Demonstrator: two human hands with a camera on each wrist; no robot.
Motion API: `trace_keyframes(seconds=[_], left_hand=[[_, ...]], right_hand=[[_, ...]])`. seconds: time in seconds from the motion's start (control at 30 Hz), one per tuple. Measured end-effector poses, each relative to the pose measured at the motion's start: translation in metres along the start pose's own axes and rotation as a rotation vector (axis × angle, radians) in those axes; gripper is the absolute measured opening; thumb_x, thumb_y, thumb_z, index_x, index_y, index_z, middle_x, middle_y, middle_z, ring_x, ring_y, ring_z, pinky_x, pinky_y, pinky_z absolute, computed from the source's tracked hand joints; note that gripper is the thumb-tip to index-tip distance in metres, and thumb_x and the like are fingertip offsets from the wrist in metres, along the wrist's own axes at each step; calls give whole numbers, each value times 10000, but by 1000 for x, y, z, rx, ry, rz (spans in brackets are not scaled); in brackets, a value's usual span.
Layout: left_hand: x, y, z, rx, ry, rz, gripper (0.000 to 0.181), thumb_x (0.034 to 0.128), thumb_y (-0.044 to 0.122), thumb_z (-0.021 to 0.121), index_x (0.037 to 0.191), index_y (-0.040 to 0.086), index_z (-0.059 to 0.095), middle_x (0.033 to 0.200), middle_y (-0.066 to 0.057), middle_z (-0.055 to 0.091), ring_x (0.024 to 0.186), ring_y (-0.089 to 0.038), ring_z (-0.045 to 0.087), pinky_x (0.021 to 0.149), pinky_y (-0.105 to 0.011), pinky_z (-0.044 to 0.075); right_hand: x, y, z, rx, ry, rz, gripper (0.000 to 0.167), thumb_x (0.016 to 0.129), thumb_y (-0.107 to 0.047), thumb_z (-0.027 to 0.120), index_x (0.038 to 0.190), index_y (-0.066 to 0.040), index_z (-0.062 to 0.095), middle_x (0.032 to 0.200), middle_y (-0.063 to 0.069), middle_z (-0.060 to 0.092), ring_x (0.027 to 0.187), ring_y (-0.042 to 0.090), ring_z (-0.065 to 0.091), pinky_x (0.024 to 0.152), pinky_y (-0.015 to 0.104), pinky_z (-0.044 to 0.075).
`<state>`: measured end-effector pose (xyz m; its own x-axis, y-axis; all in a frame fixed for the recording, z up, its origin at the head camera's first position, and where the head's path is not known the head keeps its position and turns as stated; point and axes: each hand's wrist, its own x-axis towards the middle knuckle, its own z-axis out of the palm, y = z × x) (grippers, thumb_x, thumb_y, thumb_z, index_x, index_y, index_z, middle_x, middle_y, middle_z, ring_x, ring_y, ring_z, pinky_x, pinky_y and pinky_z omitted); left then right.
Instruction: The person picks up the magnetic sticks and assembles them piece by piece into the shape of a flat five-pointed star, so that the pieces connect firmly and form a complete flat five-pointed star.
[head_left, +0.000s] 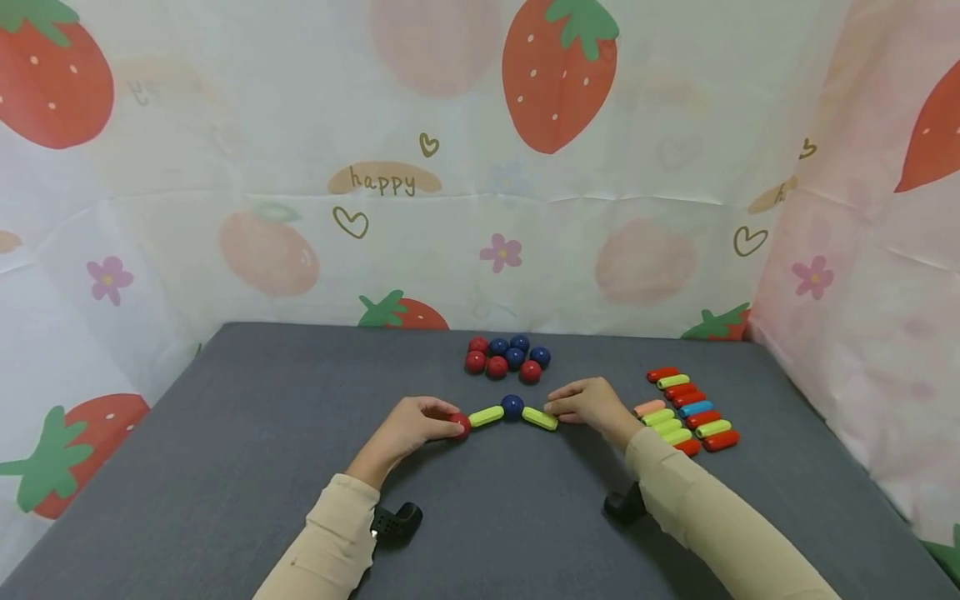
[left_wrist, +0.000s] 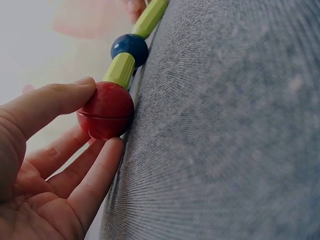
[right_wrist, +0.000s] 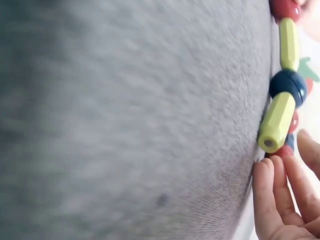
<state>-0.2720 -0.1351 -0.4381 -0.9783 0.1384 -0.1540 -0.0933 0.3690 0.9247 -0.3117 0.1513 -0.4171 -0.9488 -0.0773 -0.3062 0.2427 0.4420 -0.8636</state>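
Observation:
My left hand point(head_left: 408, 429) pinches a red ball point(left_wrist: 106, 110) between thumb and fingers. One yellow-green rod point(head_left: 486, 416) links that ball to a blue ball point(head_left: 512, 407), and a second yellow-green rod point(right_wrist: 278, 122) extends from the blue ball's other side. Together they form a shallow bent chain on the table. Beside the second rod's free end is my right hand point(head_left: 592, 408), thumb and fingers apart in the right wrist view with nothing between them. A dark round spot shows on that rod's end face.
Behind the chain, several red balls point(head_left: 497, 367) and blue balls point(head_left: 540, 357) sit grouped on the grey table point(head_left: 300, 375). To the right of my right hand lie rows of rods in red, yellow-green, blue point(head_left: 696, 409) and orange. A strawberry-print cloth point(head_left: 450, 250) hangs behind.

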Motion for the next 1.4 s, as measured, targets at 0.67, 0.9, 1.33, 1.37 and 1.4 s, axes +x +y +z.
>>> trace_keyframes(seconds=[0.67,0.9,1.33,1.37,1.4], left_hand=[[15,6,-1,65,-42,9,382,822,220,819,1148,50,717,1116,-85,718,963,-175,637,873,-343,554],[21,14,2,111,-88,1,326,813,196,822,1095,54,744,1078,-69,722,913,-169,623,814,-309,538],[2,18,4,176,-95,-60,257,788,226,847,981,74,773,963,-46,719,792,-137,617,720,-276,550],[2,19,3,178,-104,-71,268,785,233,850,983,69,772,969,-49,717,794,-136,626,730,-279,562],[2,20,3,180,-110,-80,281,785,242,851,985,63,769,976,-53,714,798,-136,631,741,-282,572]], right_hand=[[37,-24,12,182,158,55,417,878,-132,763,1242,37,649,1364,212,601,1167,297,657,932,345,575],[39,-31,15,188,167,68,451,866,-125,774,1251,59,629,1312,220,638,1108,287,684,905,333,582],[50,-35,24,131,245,131,428,835,-86,796,1199,65,630,1316,214,616,1131,301,677,813,295,604],[50,-35,24,130,244,134,433,838,-79,791,1209,67,623,1321,218,611,1134,302,675,819,297,602],[50,-35,23,132,243,136,440,838,-71,789,1219,66,616,1324,217,609,1137,303,674,827,298,600]])
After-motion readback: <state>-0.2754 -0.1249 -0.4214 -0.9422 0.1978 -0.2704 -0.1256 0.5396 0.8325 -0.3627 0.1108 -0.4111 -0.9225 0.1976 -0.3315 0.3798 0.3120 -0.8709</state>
